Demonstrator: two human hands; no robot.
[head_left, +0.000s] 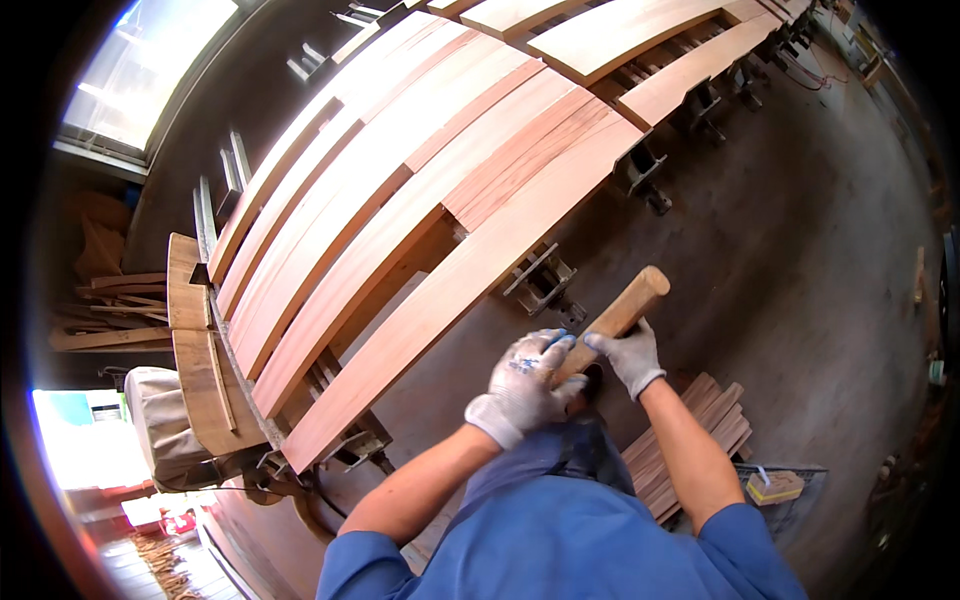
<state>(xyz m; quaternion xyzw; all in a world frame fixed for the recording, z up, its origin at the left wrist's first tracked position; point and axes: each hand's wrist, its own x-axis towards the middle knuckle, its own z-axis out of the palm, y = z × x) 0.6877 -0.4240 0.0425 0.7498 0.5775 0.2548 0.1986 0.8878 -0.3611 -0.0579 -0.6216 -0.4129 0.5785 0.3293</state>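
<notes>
A thick, rounded bar of light wood slants up and to the right in front of my body. My left hand, in a pale work glove, wraps round its lower end. Against the bar's right side, the gloved fingers of my right hand are closed on it, the thumb lying along the near face. The far end of the bar sticks out past both hands. Part of its lower end is hidden by the left glove. Beyond it, long reddish wood boards lie side by side on a metal clamp rack, apart from my hands.
Metal clamps jut out along the boards' near edge. A stack of wood strips lies on the floor at right, near a yellowish block. Scrap wood fills a shelf at left, beside a curved wooden panel.
</notes>
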